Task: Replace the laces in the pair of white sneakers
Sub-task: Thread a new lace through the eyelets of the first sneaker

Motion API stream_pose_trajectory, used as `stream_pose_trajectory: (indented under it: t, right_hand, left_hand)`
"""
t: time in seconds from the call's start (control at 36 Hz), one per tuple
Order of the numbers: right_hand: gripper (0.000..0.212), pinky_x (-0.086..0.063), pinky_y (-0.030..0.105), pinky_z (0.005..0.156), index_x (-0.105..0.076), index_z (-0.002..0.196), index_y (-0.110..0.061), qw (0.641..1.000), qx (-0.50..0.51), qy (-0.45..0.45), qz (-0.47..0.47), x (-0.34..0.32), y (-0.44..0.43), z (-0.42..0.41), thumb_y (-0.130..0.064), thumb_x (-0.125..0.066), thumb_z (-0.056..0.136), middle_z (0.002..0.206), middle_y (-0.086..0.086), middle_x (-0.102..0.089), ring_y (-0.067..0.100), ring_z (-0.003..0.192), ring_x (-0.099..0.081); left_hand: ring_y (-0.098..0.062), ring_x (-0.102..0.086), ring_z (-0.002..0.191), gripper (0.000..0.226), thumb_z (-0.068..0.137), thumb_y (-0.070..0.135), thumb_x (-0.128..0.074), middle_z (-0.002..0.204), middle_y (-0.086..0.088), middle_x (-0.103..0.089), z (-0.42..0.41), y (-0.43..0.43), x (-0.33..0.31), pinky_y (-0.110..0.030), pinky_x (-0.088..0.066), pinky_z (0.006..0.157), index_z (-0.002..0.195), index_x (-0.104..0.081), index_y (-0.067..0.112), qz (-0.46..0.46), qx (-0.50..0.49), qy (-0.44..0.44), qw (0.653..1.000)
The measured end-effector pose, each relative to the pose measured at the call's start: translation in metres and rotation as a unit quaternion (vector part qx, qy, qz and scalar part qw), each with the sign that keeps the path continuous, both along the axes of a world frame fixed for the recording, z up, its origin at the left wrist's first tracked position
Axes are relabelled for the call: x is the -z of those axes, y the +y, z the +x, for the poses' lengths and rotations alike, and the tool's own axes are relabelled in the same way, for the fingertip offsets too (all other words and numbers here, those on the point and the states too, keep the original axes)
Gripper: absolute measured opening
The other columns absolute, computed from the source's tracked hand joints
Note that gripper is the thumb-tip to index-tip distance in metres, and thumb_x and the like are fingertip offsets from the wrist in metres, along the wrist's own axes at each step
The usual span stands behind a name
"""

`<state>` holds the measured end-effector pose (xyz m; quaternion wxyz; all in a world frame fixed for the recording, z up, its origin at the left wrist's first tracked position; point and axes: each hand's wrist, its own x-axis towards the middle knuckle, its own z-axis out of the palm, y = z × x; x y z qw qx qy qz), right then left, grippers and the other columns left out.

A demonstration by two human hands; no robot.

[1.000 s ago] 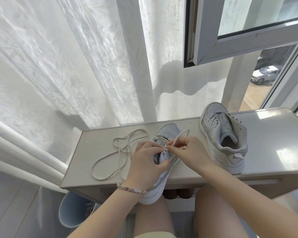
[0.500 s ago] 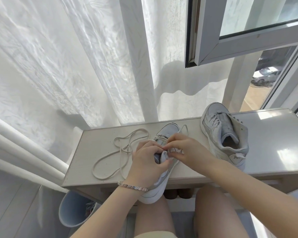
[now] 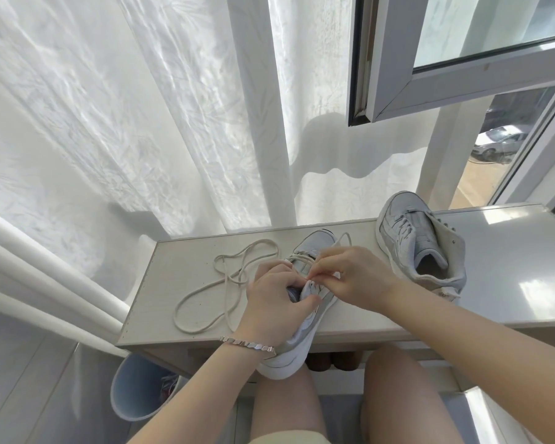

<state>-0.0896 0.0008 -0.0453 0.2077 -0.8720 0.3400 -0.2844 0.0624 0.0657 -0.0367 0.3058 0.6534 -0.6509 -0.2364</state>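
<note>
A white sneaker (image 3: 314, 245) lies lengthwise on the pale table (image 3: 186, 264), its heel hanging over the front edge above my knee. My left hand (image 3: 276, 302) grips its tongue and side, thumb across the upper. My right hand (image 3: 356, 277) pinches the lace (image 3: 343, 237) at the eyelets beside the left fingertips; a short loop of lace arcs past the toe. A loose cream lace (image 3: 225, 283) lies coiled on the table to the left. The second white sneaker (image 3: 417, 241) lies tilted on its side at the right, laced.
A sheer white curtain (image 3: 141, 123) hangs behind the table, and an open window sash (image 3: 462, 59) juts overhead at the right. A pale blue bin (image 3: 135, 389) stands on the floor under the table's left end. My bare knees sit below the front edge.
My right hand has drawn in closer to the left fingertips at the eyelets, and the lace loop past the toe has shortened. The sneakers and the loose lace have stayed in place.
</note>
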Motion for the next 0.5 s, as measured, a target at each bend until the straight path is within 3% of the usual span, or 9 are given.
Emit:
stream_pose_trajectory:
  t: [0.08, 0.19, 0.31, 0.36, 0.44, 0.5]
  right_hand:
    - [0.009, -0.053, 0.035, 0.063, -0.076, 0.079, -0.017, 0.991, 0.08, -0.094, 0.047, 0.015, 0.008, 0.0, -0.011, -0.07, 0.078, 0.078, -0.007, -0.07, 0.011, 0.068, -0.061]
    - [0.012, -0.054, 0.038, 0.073, -0.075, 0.084, -0.018, 0.974, 0.158, -0.154, 0.06, 0.028, 0.019, 0.003, -0.008, -0.069, 0.08, 0.085, -0.008, -0.072, 0.013, 0.081, -0.065]
    - [0.013, -0.052, 0.024, 0.077, -0.074, 0.084, -0.013, 0.97, 0.155, -0.18, -0.056, 0.017, 0.029, 0.001, -0.019, -0.062, 0.082, 0.084, -0.005, -0.07, 0.005, 0.089, -0.06]
    - [0.013, -0.05, 0.021, 0.083, -0.071, 0.086, -0.015, 0.965, 0.122, -0.23, -0.037, 0.004, 0.038, 0.001, -0.02, -0.058, 0.085, 0.086, -0.004, -0.071, 0.005, 0.095, -0.061]
    - [0.01, -0.052, 0.024, 0.082, -0.058, 0.085, -0.02, 0.914, 0.085, -0.375, 0.131, -0.029, 0.052, -0.003, -0.012, -0.052, 0.089, 0.078, -0.007, -0.07, 0.01, 0.082, -0.067]
    - [0.009, -0.055, 0.029, 0.07, -0.05, 0.084, -0.014, 0.86, 0.088, -0.478, 0.158, -0.057, 0.054, -0.013, -0.009, -0.045, 0.089, 0.065, -0.008, -0.064, 0.011, 0.061, -0.061]
  left_hand:
    - [0.009, -0.034, 0.107, 0.035, 0.067, 0.048, -0.054, 0.084, 0.021, -0.056, -0.001, 0.002, 0.0, -0.024, -0.03, 0.1, 0.085, -0.073, 0.024, -0.001, 0.019, -0.013, 1.0]
    - [0.021, -0.022, 0.108, 0.061, 0.064, 0.064, -0.035, 0.088, 0.023, -0.055, -0.006, 0.005, 0.005, -0.03, -0.026, 0.104, 0.08, -0.071, 0.018, 0.005, 0.029, -0.05, 0.998]
    - [0.009, -0.026, 0.102, 0.037, 0.084, 0.049, -0.053, 0.084, 0.024, -0.05, -0.016, 0.003, 0.004, -0.031, -0.026, 0.098, 0.071, -0.065, 0.016, 0.012, -0.007, -0.071, 0.997]
    - [0.008, -0.026, 0.097, 0.032, 0.089, 0.04, -0.055, 0.084, 0.021, -0.05, -0.019, 0.001, 0.004, -0.028, -0.025, 0.094, 0.064, -0.058, 0.021, 0.016, -0.029, -0.085, 0.996]
    - [0.008, -0.027, 0.089, 0.041, 0.09, 0.037, -0.053, 0.085, 0.016, -0.052, -0.023, -0.001, 0.002, -0.029, -0.023, 0.091, 0.052, -0.044, 0.029, 0.029, -0.06, -0.083, 0.994]
    - [0.008, -0.026, 0.087, 0.042, 0.09, 0.038, -0.053, 0.087, 0.016, -0.051, -0.026, -0.002, 0.001, -0.026, -0.015, 0.082, 0.051, -0.041, 0.028, 0.034, -0.07, -0.087, 0.993]
